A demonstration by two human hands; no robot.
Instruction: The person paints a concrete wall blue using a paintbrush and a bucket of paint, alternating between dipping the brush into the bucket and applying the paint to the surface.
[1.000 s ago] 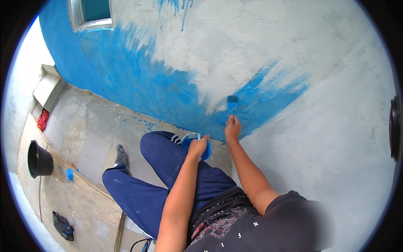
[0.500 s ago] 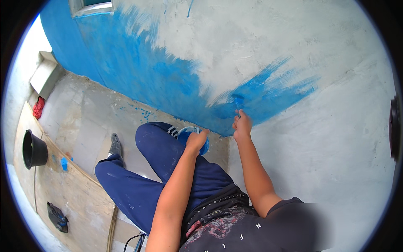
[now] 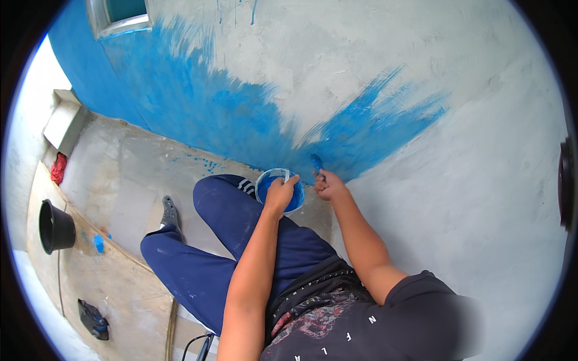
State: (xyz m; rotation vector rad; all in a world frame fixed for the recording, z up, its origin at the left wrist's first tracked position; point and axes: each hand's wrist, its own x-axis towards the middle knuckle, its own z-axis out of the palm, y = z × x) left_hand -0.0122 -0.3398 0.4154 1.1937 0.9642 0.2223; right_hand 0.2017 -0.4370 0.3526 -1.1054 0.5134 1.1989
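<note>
My left hand [image 3: 280, 194] is closed on the handle of a paint bucket [image 3: 264, 179] and holds it beside my bent knee. Blue paint [image 3: 272, 188] shows inside the bucket. To its right, my right hand [image 3: 330, 185] is closed around a paintbrush [image 3: 316, 161], its head blue with paint. Much of the brush's handle is hidden by my fingers. Behind the brush rises a wall [image 3: 337, 72], pale grey above, with fresh blue strokes [image 3: 373, 129] fanning out from the low corner and a wide blue area [image 3: 198, 96] further left.
A black bucket [image 3: 57, 225] stands at the left near blue paint spots [image 3: 99, 243]. Below it lies a dark plastic bag [image 3: 93, 319]; a red cloth-like thing [image 3: 58, 168] is further back. A small window [image 3: 123, 27] opens at upper left. Paint drips dot the floor [image 3: 135, 162].
My right hand has drawn the paintbrush down and left, from the strokes toward the paint bucket. The left hand still holds the bucket, whose opening shows more fully. The view has shifted slightly.
</note>
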